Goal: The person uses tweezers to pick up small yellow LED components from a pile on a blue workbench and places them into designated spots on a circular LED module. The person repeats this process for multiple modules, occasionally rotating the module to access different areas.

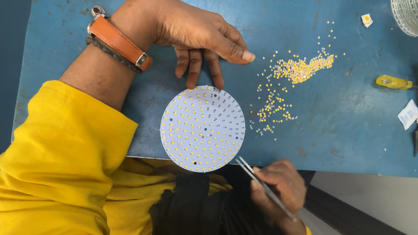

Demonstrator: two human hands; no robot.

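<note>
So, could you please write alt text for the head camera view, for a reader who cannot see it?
A person's left hand rests its fingertips at the far edge of a round white LED board on a blue table, while the right hand holds metal tweezers near the board's edge. A scatter of tiny yellow LED chips lies to the right.

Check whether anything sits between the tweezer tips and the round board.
Nothing visible does. The tweezers in the right hand point up-left, tips just off the lower right rim of the round white board, with only bare gap between. The left hand rests fingertips at the far edge. The loose yellow chips lie to the side.
</note>
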